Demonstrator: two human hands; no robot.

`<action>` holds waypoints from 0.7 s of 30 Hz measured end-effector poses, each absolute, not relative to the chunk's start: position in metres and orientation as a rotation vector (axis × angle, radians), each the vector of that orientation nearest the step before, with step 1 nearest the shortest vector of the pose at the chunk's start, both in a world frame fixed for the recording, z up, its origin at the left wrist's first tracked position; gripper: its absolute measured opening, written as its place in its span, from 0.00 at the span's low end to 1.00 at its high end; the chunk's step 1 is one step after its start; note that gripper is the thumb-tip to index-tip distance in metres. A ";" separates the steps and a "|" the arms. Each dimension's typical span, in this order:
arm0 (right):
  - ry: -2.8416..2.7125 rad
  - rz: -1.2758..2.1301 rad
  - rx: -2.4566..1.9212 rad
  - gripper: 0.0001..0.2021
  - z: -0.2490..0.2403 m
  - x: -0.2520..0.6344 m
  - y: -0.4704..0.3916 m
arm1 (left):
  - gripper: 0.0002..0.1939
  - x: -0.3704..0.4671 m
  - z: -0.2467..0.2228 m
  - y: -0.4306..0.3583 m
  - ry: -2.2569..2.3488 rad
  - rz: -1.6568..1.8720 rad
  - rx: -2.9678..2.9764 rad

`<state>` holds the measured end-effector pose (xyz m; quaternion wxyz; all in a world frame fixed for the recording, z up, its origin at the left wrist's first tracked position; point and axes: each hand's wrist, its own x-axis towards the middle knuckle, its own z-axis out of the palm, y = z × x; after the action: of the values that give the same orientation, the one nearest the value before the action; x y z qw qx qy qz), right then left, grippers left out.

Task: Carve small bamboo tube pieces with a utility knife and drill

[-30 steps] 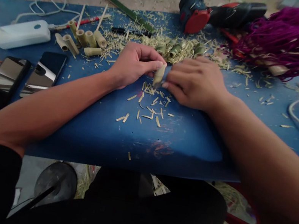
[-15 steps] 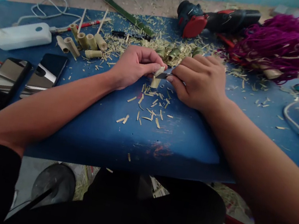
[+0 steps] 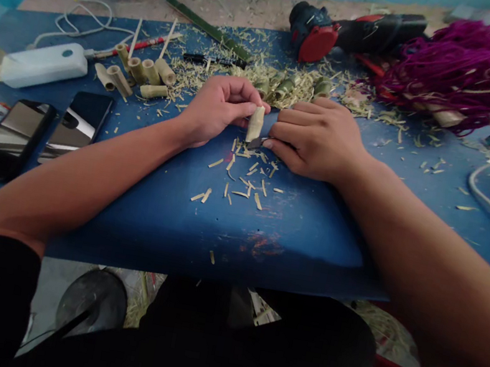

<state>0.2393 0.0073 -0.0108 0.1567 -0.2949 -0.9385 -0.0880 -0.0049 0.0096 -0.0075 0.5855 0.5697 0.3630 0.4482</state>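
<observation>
Pinched between the thumb and fingers of my left hand [image 3: 220,109] is a short piece of bamboo [image 3: 256,123], held roughly upright over the blue table [image 3: 165,207]. My right hand [image 3: 317,136] is closed around a knife [image 3: 256,142]; only its short blade shows, at the lower end of the bamboo, and the handle is hidden in the fist. Thin bamboo shavings [image 3: 251,188] lie scattered under both hands. Behind them is a heap of shavings [image 3: 304,86] with several greenish bamboo pieces [image 3: 285,87] in it.
Several cut bamboo tubes [image 3: 151,72] stand and lie at the left, near a white power strip [image 3: 45,65] and two phones [image 3: 13,139]. An angle grinder [image 3: 318,38] and a bundle of purple string [image 3: 462,82] sit at the back right. A green bamboo strip [image 3: 206,28] lies behind.
The knife blade has moved down along the bamboo, from near its upper part to its lower end. My right hand has shifted slightly left and down; my left hand keeps its hold.
</observation>
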 end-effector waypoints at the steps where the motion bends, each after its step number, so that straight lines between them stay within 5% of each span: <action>1: -2.656 -0.297 -0.866 0.24 -0.010 0.240 0.006 | 0.08 -0.005 -0.007 0.009 0.845 1.039 1.329; 10: -2.554 -0.413 -1.017 0.25 -0.006 0.238 0.003 | 0.10 -0.005 -0.009 0.011 0.831 1.055 1.363; 21: -2.685 -0.161 -0.916 0.25 -0.004 0.239 0.004 | 0.12 -0.010 -0.004 0.008 0.808 1.009 1.417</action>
<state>0.2394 0.0038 -0.0045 0.1493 -0.3186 -0.9344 -0.0559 -0.0101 0.0081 -0.0039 0.5744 0.6048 0.3448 0.4306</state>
